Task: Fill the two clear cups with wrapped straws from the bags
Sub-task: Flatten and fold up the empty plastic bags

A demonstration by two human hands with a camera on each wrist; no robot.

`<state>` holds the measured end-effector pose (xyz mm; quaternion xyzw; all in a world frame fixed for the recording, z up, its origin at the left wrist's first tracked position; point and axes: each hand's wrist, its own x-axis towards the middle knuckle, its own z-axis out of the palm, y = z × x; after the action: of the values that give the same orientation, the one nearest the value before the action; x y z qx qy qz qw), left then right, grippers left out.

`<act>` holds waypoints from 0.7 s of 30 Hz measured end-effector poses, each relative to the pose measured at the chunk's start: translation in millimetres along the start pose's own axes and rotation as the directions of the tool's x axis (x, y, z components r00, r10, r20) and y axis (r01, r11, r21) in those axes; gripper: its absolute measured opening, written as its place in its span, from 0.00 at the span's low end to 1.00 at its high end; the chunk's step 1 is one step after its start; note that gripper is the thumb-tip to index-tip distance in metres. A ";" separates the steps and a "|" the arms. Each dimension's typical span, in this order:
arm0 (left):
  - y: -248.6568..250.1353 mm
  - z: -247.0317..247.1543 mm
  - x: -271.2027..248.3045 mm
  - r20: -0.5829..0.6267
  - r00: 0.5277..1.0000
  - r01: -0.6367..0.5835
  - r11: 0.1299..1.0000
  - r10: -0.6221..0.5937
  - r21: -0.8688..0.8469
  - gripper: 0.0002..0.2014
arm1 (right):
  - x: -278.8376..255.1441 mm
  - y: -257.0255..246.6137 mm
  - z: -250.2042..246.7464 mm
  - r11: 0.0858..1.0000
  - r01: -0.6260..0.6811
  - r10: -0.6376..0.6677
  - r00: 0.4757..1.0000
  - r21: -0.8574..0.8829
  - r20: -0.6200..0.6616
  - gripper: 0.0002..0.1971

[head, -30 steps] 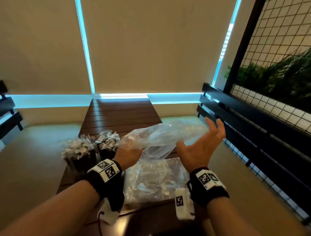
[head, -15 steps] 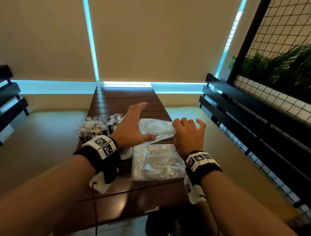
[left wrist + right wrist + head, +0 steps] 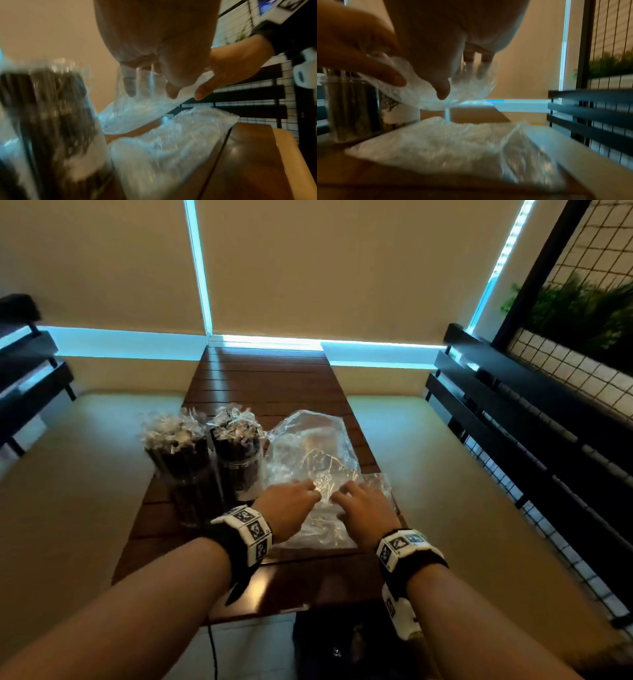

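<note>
Two clear cups, both packed with black wrapped straws, stand side by side on the left of the wooden table. To their right an empty crumpled clear bag lies over a second, flat clear bag. My left hand and right hand meet at the crumpled bag's near edge. In the left wrist view the left thumb presses the plastic against fingers seen through it. In the right wrist view the right thumb pinches the same bag above the flat bag.
Beige bench seats flank the narrow table. Black backrest slats and a wire grid with plants run along the right. Drawn blinds close the far end. A dark object sits below the table's near edge.
One second ago the crumpled bag was held up in the air with the right palm open. Both hands have come down and together, and the bag now lies on the table.
</note>
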<state>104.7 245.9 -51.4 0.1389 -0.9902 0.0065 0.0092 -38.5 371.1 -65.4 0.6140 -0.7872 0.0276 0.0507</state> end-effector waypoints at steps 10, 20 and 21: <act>-7.4 86.9 -4.2 0.320 0.926 0.313 0.882 -0.201 -0.353 0.08 | -13.8 31.4 85.6 0.940 -0.189 0.081 0.932 0.285 0.353 0.08; -5.7 98.1 13.2 0.093 0.962 0.261 0.964 -0.257 -0.039 0.14 | 14.5 33.0 102.4 0.894 -0.377 0.297 0.904 0.242 0.308 0.09; -4.5 100.2 11.6 0.084 0.984 0.150 0.987 -0.155 0.056 0.15 | 16.0 33.3 102.8 0.892 -0.383 0.307 0.904 0.239 0.299 0.10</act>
<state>93.1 236.9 -151.3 0.2146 -0.9757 0.0241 -0.0374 -79.3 352.9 -165.0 0.4622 -0.8714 0.0739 -0.1471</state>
